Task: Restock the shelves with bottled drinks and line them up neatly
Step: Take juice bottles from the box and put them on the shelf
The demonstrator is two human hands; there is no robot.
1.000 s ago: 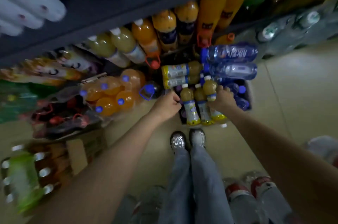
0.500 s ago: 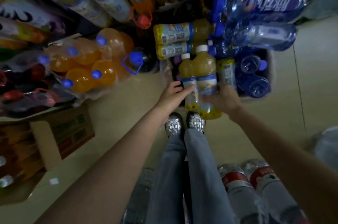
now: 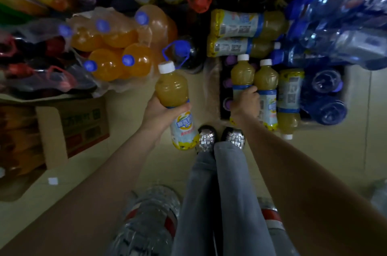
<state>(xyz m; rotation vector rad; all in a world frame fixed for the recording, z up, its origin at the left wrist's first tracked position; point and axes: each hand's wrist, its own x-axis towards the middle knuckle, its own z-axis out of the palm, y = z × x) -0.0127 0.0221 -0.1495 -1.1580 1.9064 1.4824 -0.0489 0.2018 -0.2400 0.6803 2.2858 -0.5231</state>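
Dim shop floor (image 3: 134, 163) below crowded shelves; left hand (image 3: 161, 113) now clutching one juice bottle (image 3: 178, 107) lifted clear of the box (image 3: 314, 125), right hand (image 3: 246, 102) wrapped around another bottle (image 3: 243, 75) inside; ready for shelving

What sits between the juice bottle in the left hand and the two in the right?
Head view: only bare floor separates the left bottle from the right pair.

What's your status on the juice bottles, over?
Left hand grips one juice bottle, lifted clear. Right hand grips two upright bottles at the box. Cola jug and orange multipack crowd the floor ahead.
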